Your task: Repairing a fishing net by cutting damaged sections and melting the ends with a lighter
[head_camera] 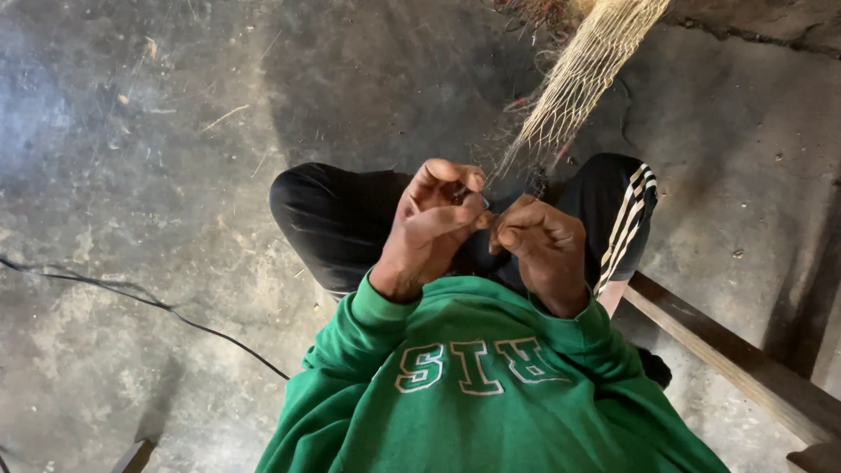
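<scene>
Netting ran down from the upper right to both hands; left hand and right hand pinched its fine lower end between curled fingertips.

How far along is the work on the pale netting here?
Done: a long stretch of pale yellow mesh netting already hangs finished, running up out of view. In hand: the left hand and right hand pinch its lower end over the lap. Left: cannot tell; no loose twine shows.

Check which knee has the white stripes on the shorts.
The knee on the right of the picture; its black shorts carry white side stripes. The other knee is plain black.
</scene>
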